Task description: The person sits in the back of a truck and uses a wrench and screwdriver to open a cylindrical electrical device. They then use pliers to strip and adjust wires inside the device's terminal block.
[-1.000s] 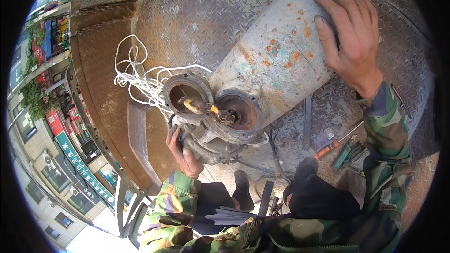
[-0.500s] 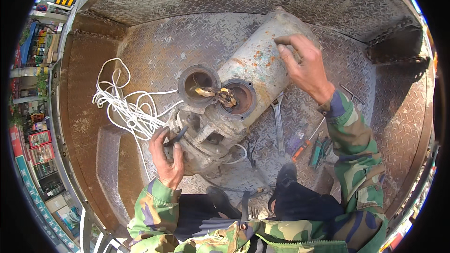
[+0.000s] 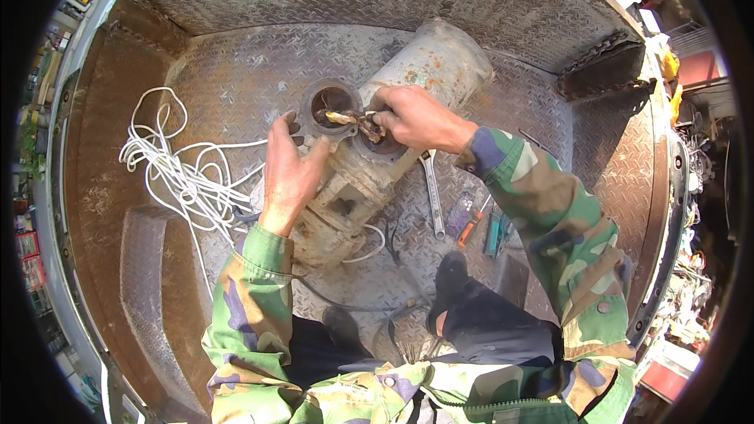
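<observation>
Your right hand (image 3: 404, 119) partly hides the wire bundle (image 3: 369, 129) it pinches; your left hand (image 3: 292, 165), half-spread, touches the round cover (image 3: 308, 110).

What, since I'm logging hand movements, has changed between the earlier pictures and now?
The right hand left the rusty cylinder, moving leftward and nearer the person to the wire bundle; its grip is unclear. The left hand moved forward from the lower casing to beside the left round port. White cord, adjustable wrench and screwdriver stayed put.
</observation>
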Motion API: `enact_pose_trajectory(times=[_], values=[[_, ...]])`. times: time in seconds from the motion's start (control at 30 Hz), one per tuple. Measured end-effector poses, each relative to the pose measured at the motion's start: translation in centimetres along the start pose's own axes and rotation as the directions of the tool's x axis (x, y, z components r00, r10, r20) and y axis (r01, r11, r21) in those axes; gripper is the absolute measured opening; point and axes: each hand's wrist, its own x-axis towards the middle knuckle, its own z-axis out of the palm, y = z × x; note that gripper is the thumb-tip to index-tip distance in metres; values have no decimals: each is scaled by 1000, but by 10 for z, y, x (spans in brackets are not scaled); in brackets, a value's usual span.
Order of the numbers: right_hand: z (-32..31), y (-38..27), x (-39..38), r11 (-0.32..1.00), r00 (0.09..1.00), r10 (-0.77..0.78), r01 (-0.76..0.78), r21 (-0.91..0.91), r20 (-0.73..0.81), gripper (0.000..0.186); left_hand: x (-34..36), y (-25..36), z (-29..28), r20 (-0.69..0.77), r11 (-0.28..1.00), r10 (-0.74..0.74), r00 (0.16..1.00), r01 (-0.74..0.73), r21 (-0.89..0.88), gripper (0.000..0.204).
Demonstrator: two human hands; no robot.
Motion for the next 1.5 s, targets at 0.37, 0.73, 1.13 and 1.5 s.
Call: enact_pose_trajectory(times=[0.37,0.73,1.13,1.5], values=[[11,15,0,994,997,35,-29,107,-63,20,-1,9,-2,107,994,-89,990,95,-47,66],[17,21,-20,972,917,-235,226,-64,-324,18,-2,-3,-6,156,987,-90,984,109,-120,63],[37,-9,-36,955,952,-192,125,-271,-237,22,10,7,4,192,890,-163,968,228,-394,77],[22,-3,-24,998,983,61,-65,-19,-176,25,-2,25,10,48,976,-99,994,107,-189,74]])
